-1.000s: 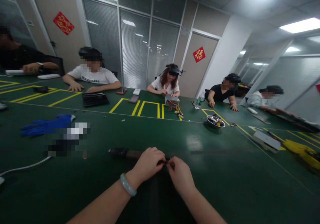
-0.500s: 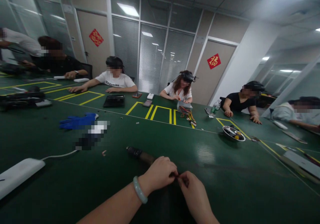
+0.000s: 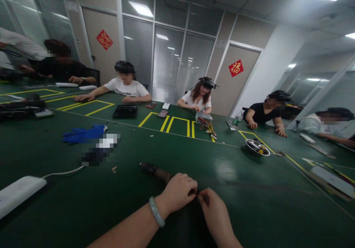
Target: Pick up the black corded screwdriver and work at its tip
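Note:
My left hand (image 3: 181, 189), with a pale green bangle (image 3: 156, 211) on its wrist, is closed, fingers bent towards my right hand. Thumb and forefinger of my right hand (image 3: 213, 207) are pinched together. The fingertips of both meet over something small and dark, too small and hidden to name. Just behind my left hand a dark power drill (image 3: 155, 171) lies on the green table (image 3: 133, 211), its chuck end pointing left; my hand and wrist cover the rest of it.
A blue glove (image 3: 84, 133) and a white power strip (image 3: 20, 194) with its cable are on the left. Ahead are a metal box with coloured wires (image 3: 204, 118), a plastic bottle (image 3: 236, 121) and a steel bowl (image 3: 257, 148) holding small items. Several people sit along the far side.
The view has shifted slightly, so table items appear a little further left. Both hands keep nearly the same pose, fingertips still together.

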The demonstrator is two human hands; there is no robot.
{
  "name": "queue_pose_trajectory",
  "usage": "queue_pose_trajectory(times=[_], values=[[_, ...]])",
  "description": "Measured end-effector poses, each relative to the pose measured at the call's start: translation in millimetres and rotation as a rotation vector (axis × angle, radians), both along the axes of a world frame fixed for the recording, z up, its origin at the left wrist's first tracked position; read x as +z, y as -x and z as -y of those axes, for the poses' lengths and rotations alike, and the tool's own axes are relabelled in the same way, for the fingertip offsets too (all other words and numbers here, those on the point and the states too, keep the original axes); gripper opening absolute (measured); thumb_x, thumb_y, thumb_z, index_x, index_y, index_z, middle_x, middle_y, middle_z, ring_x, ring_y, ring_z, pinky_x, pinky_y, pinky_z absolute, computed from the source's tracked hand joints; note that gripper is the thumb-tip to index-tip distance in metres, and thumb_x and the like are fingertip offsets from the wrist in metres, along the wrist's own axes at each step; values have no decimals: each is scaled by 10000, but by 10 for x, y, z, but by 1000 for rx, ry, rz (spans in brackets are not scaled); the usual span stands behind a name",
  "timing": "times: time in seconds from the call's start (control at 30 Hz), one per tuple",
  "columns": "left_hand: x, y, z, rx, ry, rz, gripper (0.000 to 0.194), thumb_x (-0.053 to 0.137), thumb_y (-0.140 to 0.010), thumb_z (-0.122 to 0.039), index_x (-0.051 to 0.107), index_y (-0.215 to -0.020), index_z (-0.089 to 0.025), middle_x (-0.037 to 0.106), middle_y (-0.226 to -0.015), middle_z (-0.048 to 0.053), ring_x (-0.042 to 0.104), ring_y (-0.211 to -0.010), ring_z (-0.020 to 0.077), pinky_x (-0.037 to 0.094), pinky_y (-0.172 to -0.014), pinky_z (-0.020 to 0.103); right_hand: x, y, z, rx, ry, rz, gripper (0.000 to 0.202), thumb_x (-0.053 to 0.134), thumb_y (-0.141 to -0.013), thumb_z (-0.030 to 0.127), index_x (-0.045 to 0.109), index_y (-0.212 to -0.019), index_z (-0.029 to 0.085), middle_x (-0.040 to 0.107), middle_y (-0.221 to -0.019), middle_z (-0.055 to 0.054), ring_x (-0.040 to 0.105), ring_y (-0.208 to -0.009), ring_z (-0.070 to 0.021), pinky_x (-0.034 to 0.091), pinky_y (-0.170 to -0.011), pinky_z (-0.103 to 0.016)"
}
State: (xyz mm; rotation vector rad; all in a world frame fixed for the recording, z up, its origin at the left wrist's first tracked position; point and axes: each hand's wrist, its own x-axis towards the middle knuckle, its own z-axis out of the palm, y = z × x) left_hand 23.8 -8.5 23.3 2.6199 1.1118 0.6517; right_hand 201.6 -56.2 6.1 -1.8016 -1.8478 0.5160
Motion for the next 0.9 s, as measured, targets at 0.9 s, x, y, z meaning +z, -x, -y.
queue_pose_trajectory(times=[0.9], values=[[49,172,100,-123,47,-9,338,688,-836,-339,618,-1165,-302,511,-1411,34,446,-1313,242,261,-1116,475,16,-17,-27,18,25,14,158,459,-872,266,612,-838,246,689,-850,-8,638,-778,-170,403,-672,-261]])
